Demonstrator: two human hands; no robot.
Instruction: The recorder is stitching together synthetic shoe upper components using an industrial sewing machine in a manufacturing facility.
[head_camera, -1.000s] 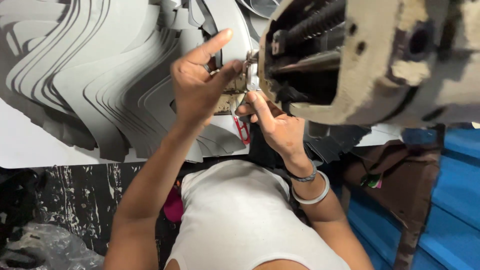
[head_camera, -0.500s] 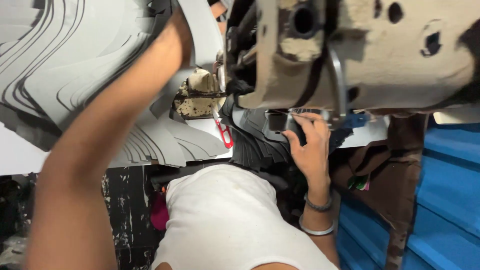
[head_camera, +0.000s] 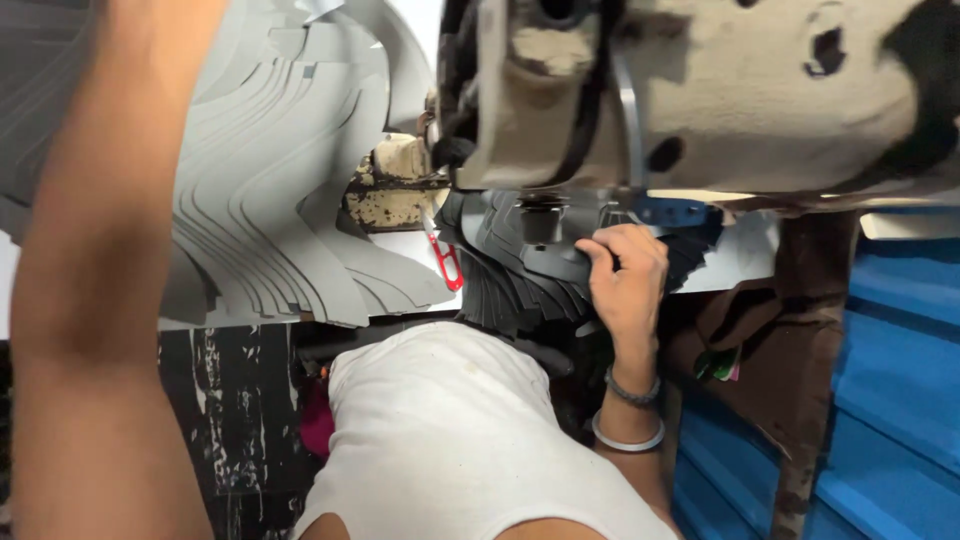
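My right hand (head_camera: 625, 270) lies under the head of a worn cream sewing machine (head_camera: 720, 90), fingers curled on the top piece of a fanned stack of dark grey cut pieces (head_camera: 510, 275). Two bangles sit on that wrist. My left forearm (head_camera: 100, 250) rises up the left side of the view, and its hand is beyond the top edge. Small red thread snips (head_camera: 445, 262) lie just left of the dark stack, near the needle area.
A large fanned pile of light grey cut pieces (head_camera: 270, 220) covers the table at the left. My white shirt (head_camera: 450, 430) fills the lower middle. A blue corrugated surface (head_camera: 890, 380) and brown cloth (head_camera: 740, 330) are at the right.
My left arm has swung up and out of the frame. My right hand moved from the needle area down to the dark stack under the machine. The view has shifted closer.
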